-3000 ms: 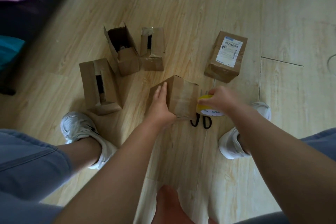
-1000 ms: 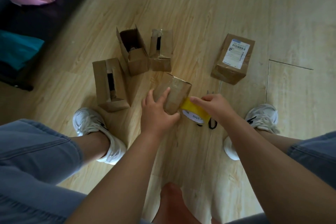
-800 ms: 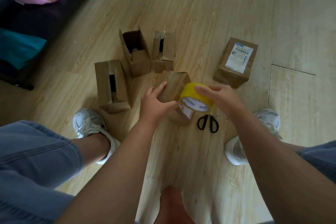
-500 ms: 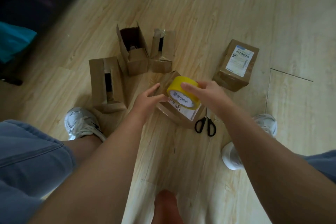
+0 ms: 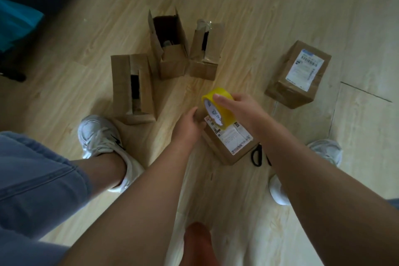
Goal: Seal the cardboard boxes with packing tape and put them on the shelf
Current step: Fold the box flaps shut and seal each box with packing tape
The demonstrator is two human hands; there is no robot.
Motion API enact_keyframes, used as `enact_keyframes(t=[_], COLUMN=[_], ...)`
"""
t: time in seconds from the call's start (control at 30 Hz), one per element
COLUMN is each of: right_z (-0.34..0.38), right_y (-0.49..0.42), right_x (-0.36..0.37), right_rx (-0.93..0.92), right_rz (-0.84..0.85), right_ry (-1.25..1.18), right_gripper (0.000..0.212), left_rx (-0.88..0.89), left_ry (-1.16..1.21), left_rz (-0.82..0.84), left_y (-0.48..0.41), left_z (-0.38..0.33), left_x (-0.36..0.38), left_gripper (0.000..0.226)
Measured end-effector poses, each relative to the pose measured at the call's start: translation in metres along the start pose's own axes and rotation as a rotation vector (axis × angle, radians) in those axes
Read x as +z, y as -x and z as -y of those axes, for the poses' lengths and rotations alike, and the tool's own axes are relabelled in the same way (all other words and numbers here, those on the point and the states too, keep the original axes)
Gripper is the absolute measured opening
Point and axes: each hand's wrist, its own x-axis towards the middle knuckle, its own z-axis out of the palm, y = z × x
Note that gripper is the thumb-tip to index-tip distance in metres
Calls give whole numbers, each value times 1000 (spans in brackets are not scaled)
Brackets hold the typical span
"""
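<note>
A small cardboard box (image 5: 231, 142) with a white shipping label lies on the wooden floor between my feet. My left hand (image 5: 189, 123) grips its left end. My right hand (image 5: 241, 110) holds a yellow roll of packing tape (image 5: 218, 107) just above the box's far end, fingers over the roll's rim. Three boxes with unsealed flaps stand beyond: one at the left (image 5: 131, 86), one wide open (image 5: 168, 49), one narrow (image 5: 206, 49). A closed labelled box (image 5: 299, 73) lies at the right.
Black scissors (image 5: 258, 154) lie on the floor right of the held box, partly under my right forearm. My white shoes (image 5: 97, 134) flank the work spot. Dark furniture with a teal item (image 5: 15, 21) fills the far left. No shelf is in view.
The box has been turned over so its label faces up and lies flat. My right hand carried the tape roll from the box's right side up over its far end.
</note>
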Motion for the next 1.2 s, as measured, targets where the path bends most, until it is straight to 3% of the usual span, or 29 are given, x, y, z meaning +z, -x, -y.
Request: enact_keyframes(t=[0.17,0.3,0.5,0.7,0.9,1.2], right_z=[-2,-5,-55,-68,-85,-120], right_y=[1,8,33,55,59,47], right_x=[-5,-9,-32,-51,-38,-10], right_rx=[52,62,204,246,291,415], right_rz=[-21,-75,-116,-113,-210,-282], right_ry=[46,166,522,346,556,585], right_gripper=[41,56,63,57,55,58], left_rx=[-28,-67,-91,-87,-89,-82], left_ry=[35,34,70,43,18,23], left_rz=[-32,-60,-101,-105,-119,-117], left_y=[0,2,4,6,5,5], left_z=[1,-2,-6,-10,-12,-11], left_x=[4,7,12,15,14,15], left_gripper=[56,57,55,55,55,55])
